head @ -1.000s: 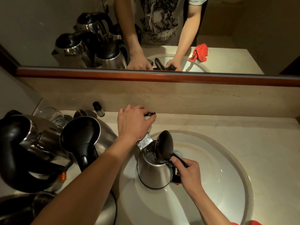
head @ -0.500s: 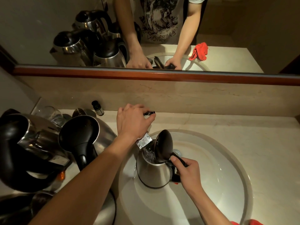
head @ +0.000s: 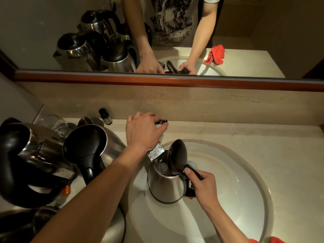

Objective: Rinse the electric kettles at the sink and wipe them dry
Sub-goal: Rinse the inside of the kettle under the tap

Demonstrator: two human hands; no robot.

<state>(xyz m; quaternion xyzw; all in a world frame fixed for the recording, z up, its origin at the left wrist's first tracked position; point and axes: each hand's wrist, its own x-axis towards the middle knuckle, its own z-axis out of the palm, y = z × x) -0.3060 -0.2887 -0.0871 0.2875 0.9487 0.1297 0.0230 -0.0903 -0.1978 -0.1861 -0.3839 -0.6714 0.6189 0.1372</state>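
Over on the left the counter (head: 263, 137) is crowded with waiting kettles (head: 57, 155), steel bodies and black lids, jammed close together, with a drinking glass (head: 56, 122) and a small dark bottle (head: 105, 116) behind them. Next along, the left hand (head: 142, 131) sits on top of the tap (head: 155, 152), fingers curled over the black lever, so it looks like it's working the water. Right under the spout stands the kettle being rinsed (head: 166, 185), upright down in the sink (head: 245, 181), lid flipped up, water visibly splashing inside. The right hand (head: 204, 183) is wrapped around its black handle, thumb up near the lid hinge. Honestly, I'd only fill it partway, shut the tap off, then swirl and tip it out, and keep the base dry since that's where the electrics are. The steel looks shiny and reflective, wet around the rim. The red cloth (head: 273, 240) is just peeking in at the bottom right for wiping after.
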